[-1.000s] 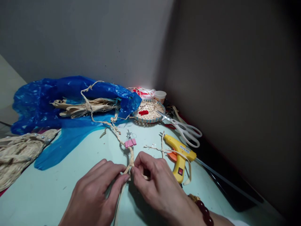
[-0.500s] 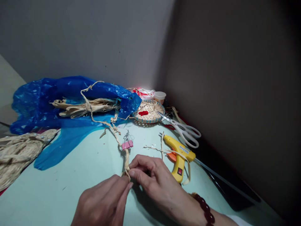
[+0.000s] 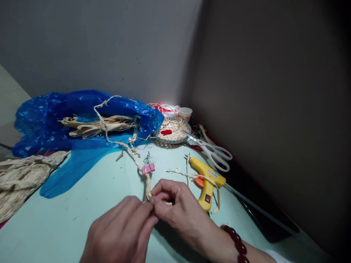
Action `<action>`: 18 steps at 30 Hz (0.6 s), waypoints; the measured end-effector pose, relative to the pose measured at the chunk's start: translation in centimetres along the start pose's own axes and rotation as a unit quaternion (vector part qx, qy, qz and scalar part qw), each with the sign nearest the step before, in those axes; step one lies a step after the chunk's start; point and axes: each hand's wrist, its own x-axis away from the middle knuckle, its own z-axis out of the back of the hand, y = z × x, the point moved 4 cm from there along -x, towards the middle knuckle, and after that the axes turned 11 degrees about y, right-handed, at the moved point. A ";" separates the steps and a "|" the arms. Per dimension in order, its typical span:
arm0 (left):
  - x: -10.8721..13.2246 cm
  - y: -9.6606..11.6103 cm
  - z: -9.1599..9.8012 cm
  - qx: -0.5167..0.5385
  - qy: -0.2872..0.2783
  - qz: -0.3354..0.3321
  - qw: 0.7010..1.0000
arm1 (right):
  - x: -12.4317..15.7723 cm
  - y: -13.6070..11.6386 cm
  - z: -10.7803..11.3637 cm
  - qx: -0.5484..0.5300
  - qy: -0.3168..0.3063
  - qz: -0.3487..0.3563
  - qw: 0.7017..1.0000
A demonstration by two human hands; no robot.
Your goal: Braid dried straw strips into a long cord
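Observation:
A braided straw cord (image 3: 148, 183) runs down from a pink binder clip (image 3: 148, 168) to my fingers. My left hand (image 3: 120, 230) pinches the strands at the braid's lower end, its fingertips against those of the other hand. From the right, my right hand (image 3: 178, 208) grips the same end between thumb and forefinger. The strands between the fingertips are mostly hidden. Beyond the clip the thin cord continues up over a bundle of dry straw (image 3: 109, 125) lying on a blue plastic bag (image 3: 55, 117).
Right of my hands lies a yellow glue gun (image 3: 208, 182) with loose straw strips over it. White-handled scissors (image 3: 216, 153) rest against a woven round tray (image 3: 175, 138), near a paper cup (image 3: 185, 113). A woven straw piece (image 3: 27, 179) lies at the left on the pale green table (image 3: 68, 226).
My left hand has risen slightly and moved nearer my right hand's fingertips. The strand end that showed between them is now covered. My right hand has barely shifted.

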 end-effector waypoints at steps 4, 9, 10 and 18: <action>-1.6 -1.8 -0.1 0.165 -0.022 0.293 0.942 | 0.1 -0.5 0.3 -0.022 -0.022 -0.007 1.000; -1.5 -2.2 -2.3 0.453 -0.181 0.478 0.731 | 0.2 -0.2 0.1 -0.090 -0.080 0.018 0.993; -1.4 -2.3 -2.5 0.477 -0.186 0.497 0.701 | 0.2 -0.1 0.1 -0.074 -0.079 0.027 0.994; -0.8 -2.0 -3.1 0.507 -0.156 0.557 0.639 | 0.7 -0.3 1.1 0.150 -0.041 0.086 0.984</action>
